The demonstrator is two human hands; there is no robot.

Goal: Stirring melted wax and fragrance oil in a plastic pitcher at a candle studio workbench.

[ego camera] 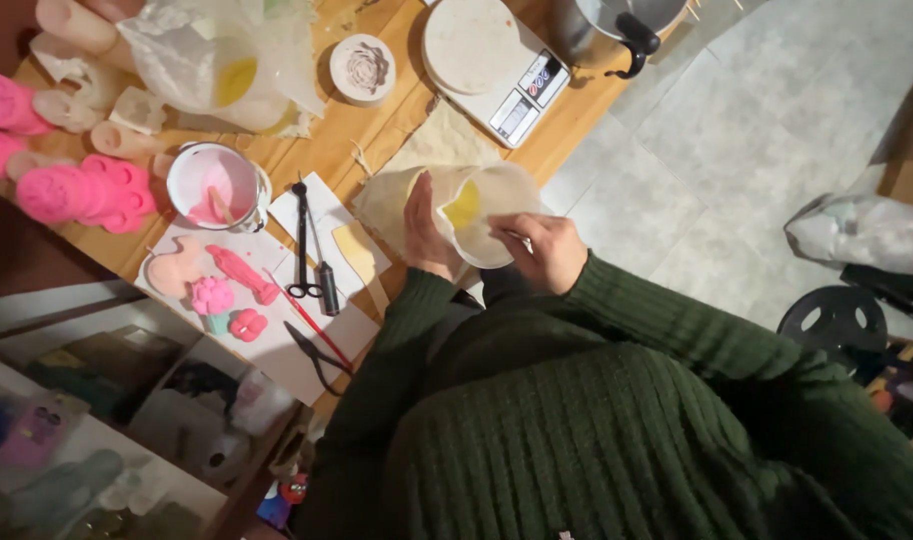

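Green-sleeved left hand [424, 235] and right hand [548, 250] around pale, yellow-centred round mould [486, 215].

Pinks, cream and dark green around the hands

The left hand [426, 232] and right hand [546, 250], in ribbed dark-green sleeves [626, 310], hold a cream mould [491, 215] with a yellow patch; left of them lie pink figures [226, 285], black scissors [303, 240] and a pink-stained white cup [216, 185].

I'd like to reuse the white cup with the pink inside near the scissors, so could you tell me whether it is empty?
Not empty: the white cup stands upright, with pink material and a stick inside.
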